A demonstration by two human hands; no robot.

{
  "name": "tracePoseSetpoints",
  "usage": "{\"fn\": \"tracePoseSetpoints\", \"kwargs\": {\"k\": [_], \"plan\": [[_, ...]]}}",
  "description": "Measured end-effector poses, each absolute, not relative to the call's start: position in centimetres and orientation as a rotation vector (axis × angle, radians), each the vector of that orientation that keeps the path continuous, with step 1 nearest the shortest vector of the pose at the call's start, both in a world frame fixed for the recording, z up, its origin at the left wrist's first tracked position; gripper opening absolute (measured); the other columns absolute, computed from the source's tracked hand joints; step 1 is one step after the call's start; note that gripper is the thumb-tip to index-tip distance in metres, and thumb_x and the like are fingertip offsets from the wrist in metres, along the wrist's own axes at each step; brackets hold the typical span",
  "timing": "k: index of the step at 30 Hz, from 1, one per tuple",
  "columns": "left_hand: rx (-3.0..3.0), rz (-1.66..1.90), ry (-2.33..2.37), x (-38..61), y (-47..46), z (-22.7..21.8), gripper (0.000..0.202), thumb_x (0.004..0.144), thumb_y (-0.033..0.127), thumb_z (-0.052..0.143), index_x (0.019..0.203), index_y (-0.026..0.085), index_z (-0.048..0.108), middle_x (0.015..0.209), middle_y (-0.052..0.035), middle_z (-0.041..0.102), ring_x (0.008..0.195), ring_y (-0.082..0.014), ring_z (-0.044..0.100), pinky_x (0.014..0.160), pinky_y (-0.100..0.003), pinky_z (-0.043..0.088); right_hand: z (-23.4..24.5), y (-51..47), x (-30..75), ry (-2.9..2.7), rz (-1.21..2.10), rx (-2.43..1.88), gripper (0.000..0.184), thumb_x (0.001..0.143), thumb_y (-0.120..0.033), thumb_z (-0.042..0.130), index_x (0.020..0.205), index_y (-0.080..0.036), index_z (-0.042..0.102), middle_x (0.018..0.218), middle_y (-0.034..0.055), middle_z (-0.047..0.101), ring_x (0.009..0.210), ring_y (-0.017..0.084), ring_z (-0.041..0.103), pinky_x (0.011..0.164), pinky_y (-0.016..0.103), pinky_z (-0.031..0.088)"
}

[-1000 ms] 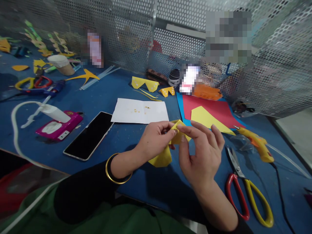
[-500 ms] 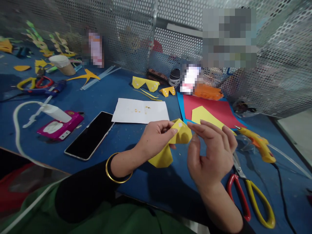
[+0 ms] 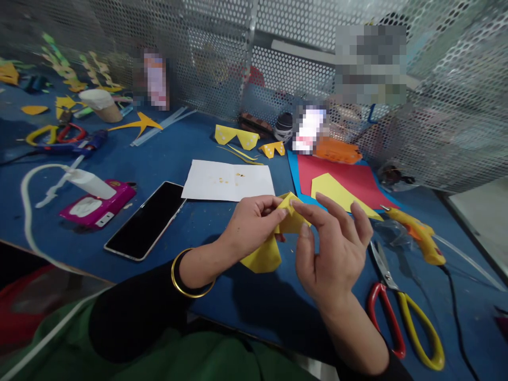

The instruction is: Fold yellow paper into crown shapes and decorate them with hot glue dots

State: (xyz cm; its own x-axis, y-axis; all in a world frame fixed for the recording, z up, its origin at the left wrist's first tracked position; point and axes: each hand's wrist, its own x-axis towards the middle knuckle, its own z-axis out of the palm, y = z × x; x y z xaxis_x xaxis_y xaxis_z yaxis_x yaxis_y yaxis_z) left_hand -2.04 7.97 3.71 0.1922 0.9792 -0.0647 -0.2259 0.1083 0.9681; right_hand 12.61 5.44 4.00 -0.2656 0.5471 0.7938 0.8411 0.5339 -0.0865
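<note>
Between its thumb and fingers, my left hand (image 3: 254,225) pinches a folded yellow paper cutout (image 3: 262,258) above the table. My right hand (image 3: 333,248) has its index fingertip on the upper part of the cutout, where a pale dot is now covered. Its thumb is apart from the index finger and the other fingers are spread. Just beyond my hands lies a white sheet (image 3: 230,182) with small yellow bits on it. Further back are a yellow mask-shaped cutout (image 3: 237,137) with pale dots and a smaller orange one (image 3: 273,150).
Scissors (image 3: 387,296) and a yellow glue gun (image 3: 420,233) lie on the right. Red paper (image 3: 357,180) with a yellow sheet (image 3: 337,193) is behind my right hand. A black-screened phone (image 3: 145,219) and a magenta power socket (image 3: 99,203) are at left. Perforated metal (image 3: 222,63) stands behind.
My right hand has moved left, and its index fingertip now touches the pale dot on the yellow paper. My left hand has kept its hold in nearly the same place.
</note>
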Motion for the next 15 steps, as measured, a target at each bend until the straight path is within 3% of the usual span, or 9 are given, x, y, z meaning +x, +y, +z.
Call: {"fn": "tracePoseSetpoints", "kwargs": {"k": [15], "plan": [[1.081,1.104,0.986,-2.2,8.0,4.1,0.013,0.084,0.023,0.064,0.087,0.013,0.071,0.078,-0.0014,0.069,0.054,-0.0079,0.063,0.052,-0.020,0.056,4.6,5.4,13.6,-1.873,-0.439,-1.145,0.022,0.096,-0.020,0.051,0.115,-0.020,0.064,0.104,0.0041,0.077,0.113,0.024,0.069,0.116,0.051,0.034]]}}
